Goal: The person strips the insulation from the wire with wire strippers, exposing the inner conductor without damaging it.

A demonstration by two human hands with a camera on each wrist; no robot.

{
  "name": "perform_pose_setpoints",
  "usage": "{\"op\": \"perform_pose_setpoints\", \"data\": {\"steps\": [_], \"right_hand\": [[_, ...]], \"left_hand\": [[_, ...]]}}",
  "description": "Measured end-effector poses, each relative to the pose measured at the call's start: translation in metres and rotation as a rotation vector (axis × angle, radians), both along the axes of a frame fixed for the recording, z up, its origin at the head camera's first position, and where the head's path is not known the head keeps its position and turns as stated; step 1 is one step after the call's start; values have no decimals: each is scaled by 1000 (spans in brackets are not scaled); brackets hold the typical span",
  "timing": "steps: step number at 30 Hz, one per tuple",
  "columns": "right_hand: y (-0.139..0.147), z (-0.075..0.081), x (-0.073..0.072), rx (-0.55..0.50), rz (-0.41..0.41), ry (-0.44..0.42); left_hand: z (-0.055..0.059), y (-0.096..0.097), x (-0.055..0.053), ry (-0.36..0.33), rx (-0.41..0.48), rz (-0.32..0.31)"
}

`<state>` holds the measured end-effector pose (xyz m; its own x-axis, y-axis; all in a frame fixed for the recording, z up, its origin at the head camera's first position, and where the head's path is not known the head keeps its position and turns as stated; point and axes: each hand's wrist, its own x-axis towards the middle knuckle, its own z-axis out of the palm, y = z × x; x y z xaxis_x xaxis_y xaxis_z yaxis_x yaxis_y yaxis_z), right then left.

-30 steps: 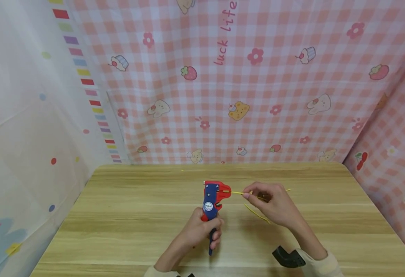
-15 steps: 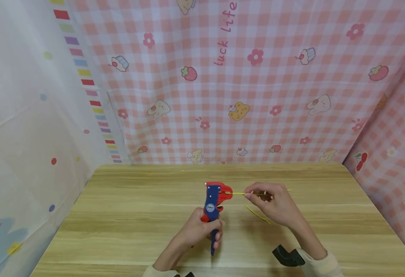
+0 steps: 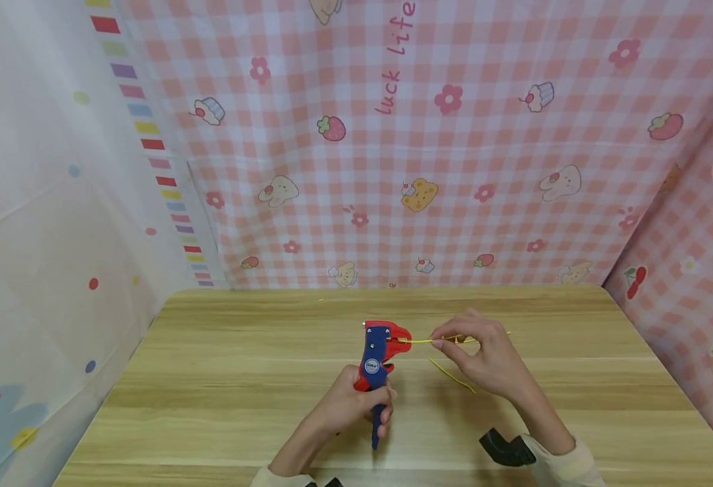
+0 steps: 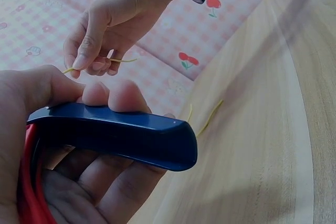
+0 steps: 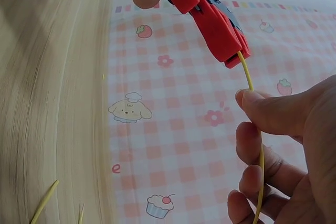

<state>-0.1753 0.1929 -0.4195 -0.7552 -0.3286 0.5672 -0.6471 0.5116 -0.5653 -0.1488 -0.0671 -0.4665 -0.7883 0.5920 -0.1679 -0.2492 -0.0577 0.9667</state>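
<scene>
My left hand [image 3: 356, 404] grips a wire stripper [image 3: 373, 355] with a blue body and red head, its fingers wrapped round the handles. In the left wrist view the blue handle [image 4: 121, 135] lies across the curled fingers. My right hand [image 3: 484, 355] pinches a thin yellow wire [image 3: 420, 341] between thumb and forefinger. One end of that wire runs into the red mouth of the stripper, as the right wrist view shows; its tip inside is hidden. The rest trails along the curled fingers of my right hand.
Below the right hand a short yellow wire [image 3: 452, 376] lies on the wooden table [image 3: 241, 379]. Another wire end [image 3: 509, 333] shows behind that hand. A tiny yellow scrap [image 3: 321, 299] rests near the back edge. Checked and patterned cloth [image 3: 417, 149] encloses the table.
The wire stripper has shifted slightly to the right in my left hand. My right hand keeps its pinch on the yellow wire and has barely moved.
</scene>
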Motion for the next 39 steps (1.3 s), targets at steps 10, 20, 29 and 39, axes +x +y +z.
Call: {"op": "perform_pose_setpoints", "data": {"steps": [10, 20, 29, 39], "right_hand": [[-1, 0, 0, 19, -9, 32], [-1, 2, 0, 18, 10, 106], [-1, 1, -1, 43, -2, 117], [0, -2, -1, 41, -3, 107]], "left_hand": [[0, 0, 0, 13, -5, -1], [-1, 0, 2, 20, -16, 17], [-2, 2, 3, 51, -5, 26], [-1, 7, 6, 53, -22, 125]]}}
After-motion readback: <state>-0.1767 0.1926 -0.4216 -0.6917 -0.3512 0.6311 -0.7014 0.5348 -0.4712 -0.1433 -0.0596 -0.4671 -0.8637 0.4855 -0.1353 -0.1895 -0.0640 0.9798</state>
